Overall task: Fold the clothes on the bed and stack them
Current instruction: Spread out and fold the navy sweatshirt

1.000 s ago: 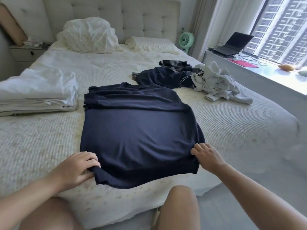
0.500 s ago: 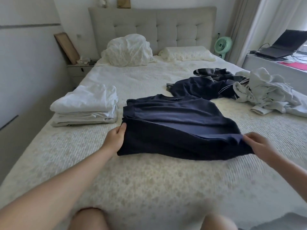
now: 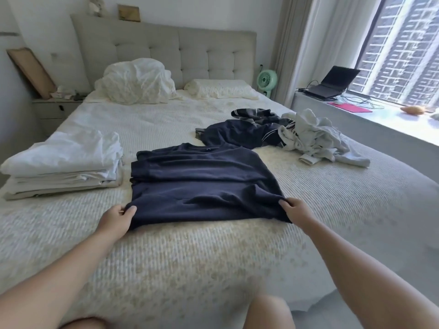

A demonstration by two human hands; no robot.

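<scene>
A dark navy T-shirt (image 3: 202, 184) lies flat in the middle of the bed (image 3: 344, 205), sleeves folded in, its near hem slightly raised. My left hand (image 3: 117, 218) pinches the hem's left corner and my right hand (image 3: 295, 208) pinches the right corner. To the left sits a stack of folded white clothes (image 3: 64, 162). Behind the shirt lie a crumpled navy garment with white stripes (image 3: 242, 134) and a rumpled light grey garment (image 3: 316, 138), both unfolded.
A bunched white duvet (image 3: 136, 81) and a pillow (image 3: 221, 89) lie at the headboard. A nightstand (image 3: 54, 112) stands at the left, a green fan (image 3: 266, 80) at the bed's far right corner. A window ledge holds a laptop (image 3: 330, 83). My knees show below.
Both hands lifted the shirt's bottom hem up and away from me, then brought it back down toward the near edge. They still hold the two corners.
</scene>
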